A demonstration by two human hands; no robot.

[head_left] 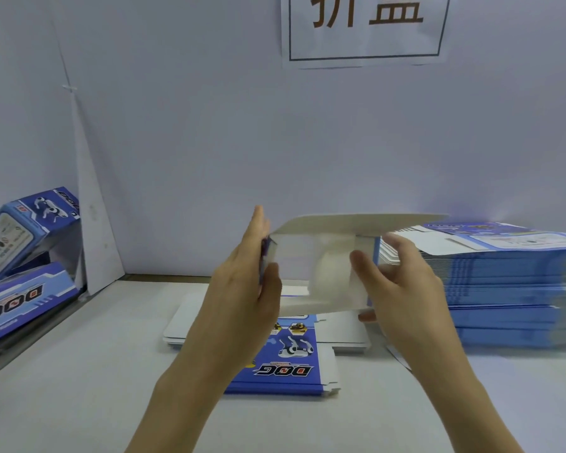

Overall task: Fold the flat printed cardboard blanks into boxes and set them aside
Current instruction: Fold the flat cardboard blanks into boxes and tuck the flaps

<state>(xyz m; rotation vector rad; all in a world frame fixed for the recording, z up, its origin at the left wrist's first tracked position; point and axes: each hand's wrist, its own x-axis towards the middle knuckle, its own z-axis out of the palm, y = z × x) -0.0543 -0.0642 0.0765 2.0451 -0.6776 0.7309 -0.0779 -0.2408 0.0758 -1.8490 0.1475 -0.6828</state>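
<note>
- Far left, at the edge of the table [79, 387]: two finished boxes [27, 230], blue with a white robot-dog print and "DOG" lettering. One tipped and leaning on top of the other, close to the wall.
- Left of centre: left hand [242, 289], fingers straight up along the outer left wall of the half-folded box [324, 243], thumb pressing the same wall from the near side. Pinches that wall between them.
- Centre, held up above the table between both hands: the half-folded box, open end toward the camera. Plain white inside, blue print showing only along the side edges. A long white flap sticks out level from the top toward the right. A pale rounded patch inside, too blurred to identify.
- Just below, lying on the table: a few flat blanks [285, 358], top one printed side up. Blue panel with the dog and "DOG" logo upside down to the camera, white flaps spread to both sides.
- Right of centre: right hand [406, 289], thumb hooked into the open end against the right wall, fingers curled round the outside and underneath. Grips that wall.
- Far right: tall stack of blanks [504, 289], printed side up, blue edges, blurred, just beside the right hand.
</note>
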